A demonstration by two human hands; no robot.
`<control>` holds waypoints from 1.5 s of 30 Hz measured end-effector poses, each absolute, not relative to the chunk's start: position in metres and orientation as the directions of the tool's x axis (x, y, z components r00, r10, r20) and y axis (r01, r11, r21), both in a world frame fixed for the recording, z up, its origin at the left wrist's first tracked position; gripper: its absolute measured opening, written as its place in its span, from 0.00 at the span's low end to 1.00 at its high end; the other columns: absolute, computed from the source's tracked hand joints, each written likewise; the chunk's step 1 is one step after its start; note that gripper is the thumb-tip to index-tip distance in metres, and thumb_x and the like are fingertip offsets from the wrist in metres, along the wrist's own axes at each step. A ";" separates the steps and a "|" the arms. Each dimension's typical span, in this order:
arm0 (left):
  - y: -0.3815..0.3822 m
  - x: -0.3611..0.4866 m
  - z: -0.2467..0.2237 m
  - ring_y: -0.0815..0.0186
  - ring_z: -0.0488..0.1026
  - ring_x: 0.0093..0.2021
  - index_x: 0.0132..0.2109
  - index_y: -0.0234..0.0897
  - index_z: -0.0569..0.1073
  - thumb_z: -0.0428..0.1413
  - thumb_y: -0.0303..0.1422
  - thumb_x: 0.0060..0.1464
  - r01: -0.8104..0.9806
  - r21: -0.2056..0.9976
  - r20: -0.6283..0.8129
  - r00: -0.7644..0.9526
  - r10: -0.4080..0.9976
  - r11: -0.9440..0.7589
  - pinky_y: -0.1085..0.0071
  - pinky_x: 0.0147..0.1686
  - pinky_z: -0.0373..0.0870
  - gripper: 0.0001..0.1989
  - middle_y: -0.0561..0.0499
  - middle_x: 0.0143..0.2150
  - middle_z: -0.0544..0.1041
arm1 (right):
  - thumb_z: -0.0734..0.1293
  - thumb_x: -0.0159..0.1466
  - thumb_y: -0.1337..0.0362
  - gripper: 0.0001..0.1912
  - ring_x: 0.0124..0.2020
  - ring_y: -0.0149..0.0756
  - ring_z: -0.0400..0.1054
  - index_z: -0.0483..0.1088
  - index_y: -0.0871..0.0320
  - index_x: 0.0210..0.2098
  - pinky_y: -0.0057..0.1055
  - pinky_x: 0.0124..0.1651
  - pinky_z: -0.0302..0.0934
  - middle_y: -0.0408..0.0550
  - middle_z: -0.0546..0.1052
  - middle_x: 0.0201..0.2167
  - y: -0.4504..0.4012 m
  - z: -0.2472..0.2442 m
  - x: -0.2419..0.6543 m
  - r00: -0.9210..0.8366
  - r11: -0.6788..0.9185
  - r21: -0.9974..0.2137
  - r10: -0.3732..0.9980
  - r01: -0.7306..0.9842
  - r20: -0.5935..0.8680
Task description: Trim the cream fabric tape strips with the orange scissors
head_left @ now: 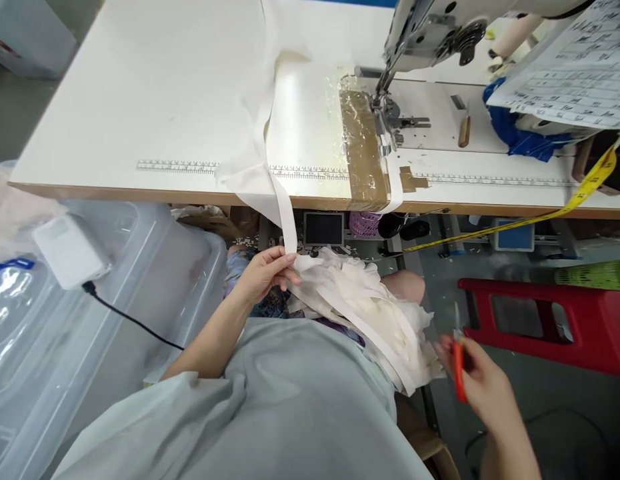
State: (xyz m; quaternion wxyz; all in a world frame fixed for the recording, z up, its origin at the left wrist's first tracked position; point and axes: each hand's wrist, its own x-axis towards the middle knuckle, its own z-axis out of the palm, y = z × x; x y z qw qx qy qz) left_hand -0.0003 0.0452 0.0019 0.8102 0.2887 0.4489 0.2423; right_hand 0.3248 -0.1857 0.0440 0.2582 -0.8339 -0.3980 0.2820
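On the lap lies one pile of cloth (363, 293), off-white, below the tabletop's (190, 100) front edge. Two hands are in view. Right hand (483, 380), right of the pile: closed around one pair of scissors (459, 370), red-handled, blades pointing away from the body. Left hand (265, 275), at the pile's left side: thumb and fingers pinching one strip (289, 227), white, which passes over the front edge left of its middle and runs toward the far edge. One stool (595, 327), red, is at right. One tape measure (597, 175) crosses the front edge's right part. Farther back: one sewing machine (435, 40).
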 end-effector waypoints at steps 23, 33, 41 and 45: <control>0.028 -0.034 0.012 0.65 0.79 0.29 0.35 0.31 0.77 0.68 0.46 0.44 -0.090 0.646 -0.654 0.446 0.611 0.758 0.77 0.32 0.76 0.21 0.43 0.30 0.81 | 0.61 0.59 0.37 0.29 0.23 0.27 0.47 0.53 0.55 0.21 0.27 0.26 0.44 0.36 0.54 0.20 0.054 0.029 0.219 -0.648 0.110 -0.710 0.522 0.695 -0.554; 0.031 -0.037 0.011 0.63 0.79 0.29 0.34 0.32 0.76 0.67 0.48 0.43 -0.042 0.669 -0.658 0.429 0.619 0.742 0.74 0.31 0.76 0.22 0.43 0.28 0.81 | 0.57 0.65 0.45 0.22 0.27 0.34 0.63 0.63 0.57 0.27 0.30 0.27 0.40 0.47 0.72 0.27 0.049 0.039 0.211 -0.569 0.425 -0.382 0.672 0.821 -0.474; 0.033 -0.036 0.016 0.63 0.79 0.29 0.34 0.31 0.76 0.67 0.47 0.44 -0.027 0.670 -0.659 0.437 0.611 0.742 0.74 0.31 0.76 0.21 0.44 0.28 0.81 | 0.58 0.66 0.51 0.18 0.28 0.35 0.65 0.65 0.57 0.28 0.30 0.27 0.40 0.48 0.74 0.29 0.047 0.037 0.211 -0.566 0.450 -0.345 0.678 0.824 -0.468; 0.034 -0.036 0.016 0.64 0.79 0.28 0.33 0.31 0.76 0.67 0.47 0.44 -0.033 0.668 -0.661 0.432 0.614 0.743 0.75 0.30 0.76 0.21 0.44 0.27 0.81 | 0.58 0.65 0.53 0.16 0.29 0.37 0.66 0.66 0.58 0.29 0.31 0.27 0.40 0.49 0.74 0.29 0.046 0.036 0.209 -0.546 0.445 -0.316 0.691 0.838 -0.474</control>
